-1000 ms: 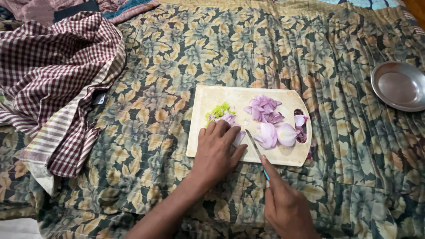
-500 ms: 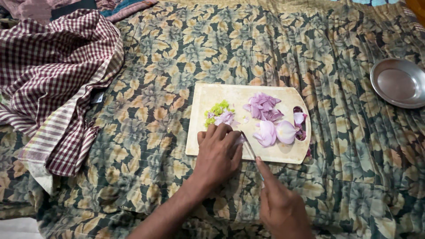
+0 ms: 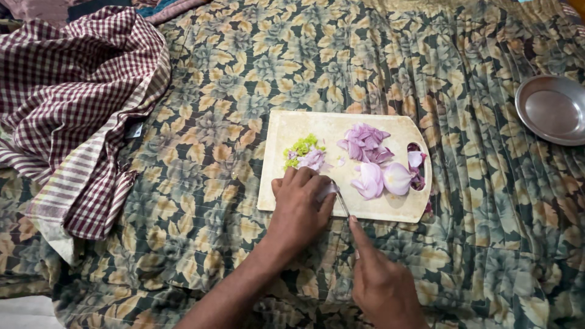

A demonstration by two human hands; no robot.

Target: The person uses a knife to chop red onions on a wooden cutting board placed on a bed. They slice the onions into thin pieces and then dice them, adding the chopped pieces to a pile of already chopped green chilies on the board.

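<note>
A pale cutting board (image 3: 292, 125) lies on a leaf-patterned cloth. On it are a pile of purple onion pieces (image 3: 364, 143), two larger onion petals (image 3: 384, 179) and a small heap of chopped green bits (image 3: 301, 148). My left hand (image 3: 299, 207) presses a small onion piece (image 3: 326, 191) against the board's near edge, fingers curled over it. My right hand (image 3: 381, 282) grips a thin knife (image 3: 342, 203), forefinger along its spine, the blade touching the onion piece right beside my left fingertips.
A round steel plate (image 3: 550, 109) sits at the far right on the cloth. A crumpled maroon checked cloth (image 3: 73, 109) covers the left side. The floral cloth (image 3: 207, 201) is wrinkled all around the board.
The knife and my right hand have shifted left toward my left fingers, the blade now against the onion piece. My left hand stays in place on the board.
</note>
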